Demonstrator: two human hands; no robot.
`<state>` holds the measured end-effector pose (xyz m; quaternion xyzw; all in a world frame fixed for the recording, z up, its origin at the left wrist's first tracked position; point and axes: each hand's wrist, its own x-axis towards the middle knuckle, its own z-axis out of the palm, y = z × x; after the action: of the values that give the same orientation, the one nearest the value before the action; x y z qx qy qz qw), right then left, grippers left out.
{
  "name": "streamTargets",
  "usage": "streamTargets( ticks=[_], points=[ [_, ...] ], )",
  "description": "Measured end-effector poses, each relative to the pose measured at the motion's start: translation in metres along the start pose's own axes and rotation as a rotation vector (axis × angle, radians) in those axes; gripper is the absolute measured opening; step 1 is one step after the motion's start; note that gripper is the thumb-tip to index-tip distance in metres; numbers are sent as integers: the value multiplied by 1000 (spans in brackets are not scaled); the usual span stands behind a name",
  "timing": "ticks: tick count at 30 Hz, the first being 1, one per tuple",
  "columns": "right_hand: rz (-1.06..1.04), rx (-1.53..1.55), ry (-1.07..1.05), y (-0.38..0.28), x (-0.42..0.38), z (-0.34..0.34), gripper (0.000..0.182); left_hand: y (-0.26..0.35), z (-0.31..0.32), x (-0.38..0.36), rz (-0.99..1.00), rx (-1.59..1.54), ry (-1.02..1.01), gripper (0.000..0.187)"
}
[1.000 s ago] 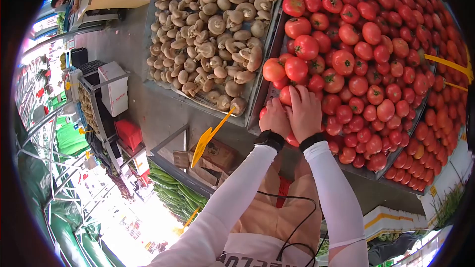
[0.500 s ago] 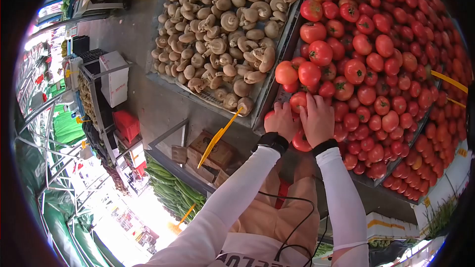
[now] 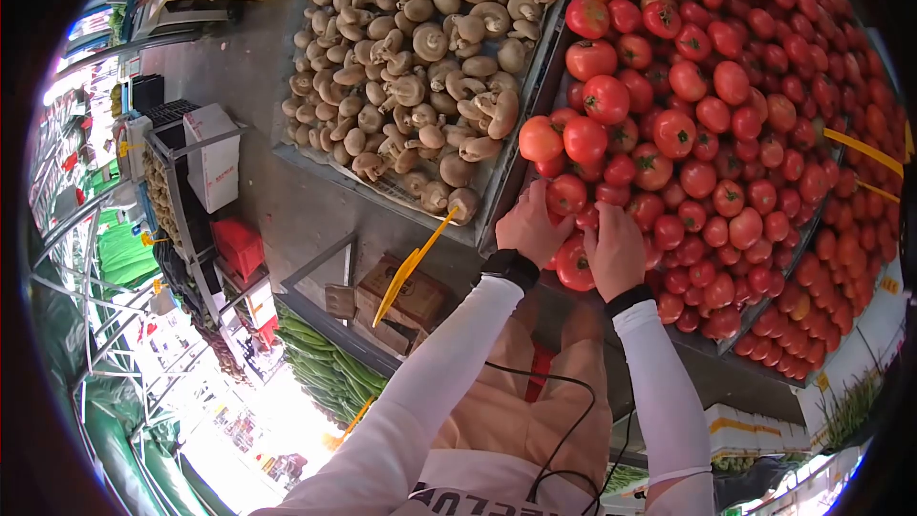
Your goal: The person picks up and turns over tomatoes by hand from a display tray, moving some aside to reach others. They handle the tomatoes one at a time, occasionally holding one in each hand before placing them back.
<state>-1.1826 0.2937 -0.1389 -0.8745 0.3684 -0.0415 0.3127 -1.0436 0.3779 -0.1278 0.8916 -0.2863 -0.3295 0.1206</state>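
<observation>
Both hands are at the near left corner of a large sloping heap of red tomatoes. My left hand curls around the left and near side of a tomato, thumb below it and fingers along its edge. Close beside it, my right hand has its fingers bent against a smaller tomato, partly hidden by the fingers. Between my wrists, a larger tomato lies at the heap's near edge. A paler orange-red tomato sits just beyond my left hand.
Left of the tomatoes, a tray holds brown mushrooms, with a yellow tag at its near corner. Cardboard boxes and long green vegetables lie lower left. Dark cables hang before my body. Yellow strips stand at right.
The view has shifted slightly, moving the stand a little left and up. My left hand has gone from lying over the tomatoes to curling round one; my right fingers are more bent.
</observation>
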Motion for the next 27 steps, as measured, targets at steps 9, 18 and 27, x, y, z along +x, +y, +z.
streamTargets(
  ticks=[9,18,27],
  points=[
    [25,201,53,-2,-35,-28,31,-9,-7,-5,83,-32,63,56],
    [190,-146,179,50,-59,-87,60,15,-10,-52,267,-108,41,30],
    [231,-227,112,57,-45,-72,69,51,3,-62,407,-135,-29,27]
  ],
)
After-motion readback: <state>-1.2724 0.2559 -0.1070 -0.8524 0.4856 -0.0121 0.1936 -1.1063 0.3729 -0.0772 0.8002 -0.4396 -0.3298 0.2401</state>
